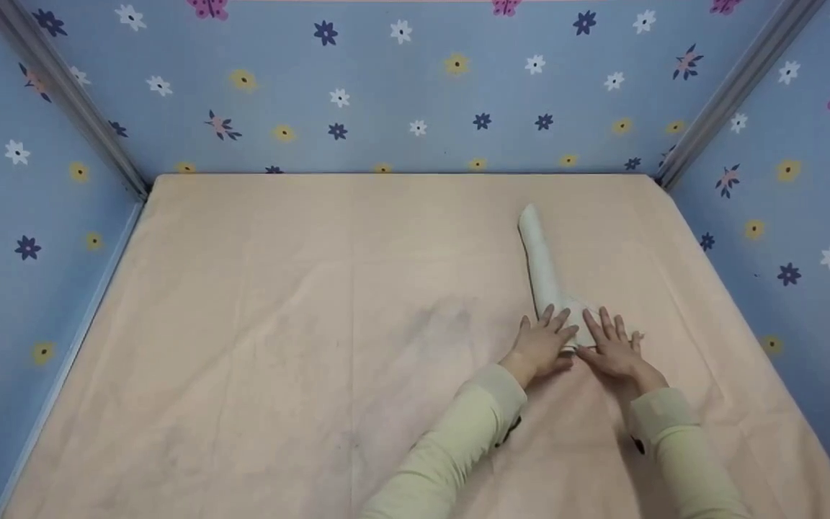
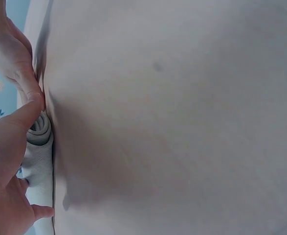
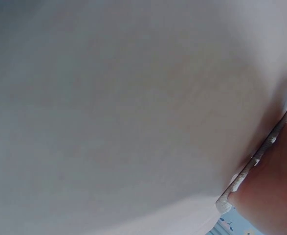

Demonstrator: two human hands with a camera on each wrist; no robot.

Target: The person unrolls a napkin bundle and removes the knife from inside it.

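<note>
A pale grey-green cloth (image 1: 541, 263) lies partly rolled on the bed-like surface, its long roll pointing away and a flat flap (image 1: 579, 315) spreading to the right. My left hand (image 1: 541, 347) rests over the near end of the roll with fingers spread. In the left wrist view the spiral end of the rolled cloth (image 2: 39, 129) shows beside the extended thumb. Flat on the flap, the right hand (image 1: 613, 352) presses with its fingers stretched forward. The right wrist view shows the cloth's thin edge (image 3: 223, 204) beneath that hand. Both thumbs come close together at the near edge.
A peach sheet (image 1: 278, 324) with soft creases covers the wide surface. Blue panels (image 1: 415, 79) printed with flowers and butterflies stand at the back and both sides. Grey corner posts (image 1: 739, 90) rise at the far corners.
</note>
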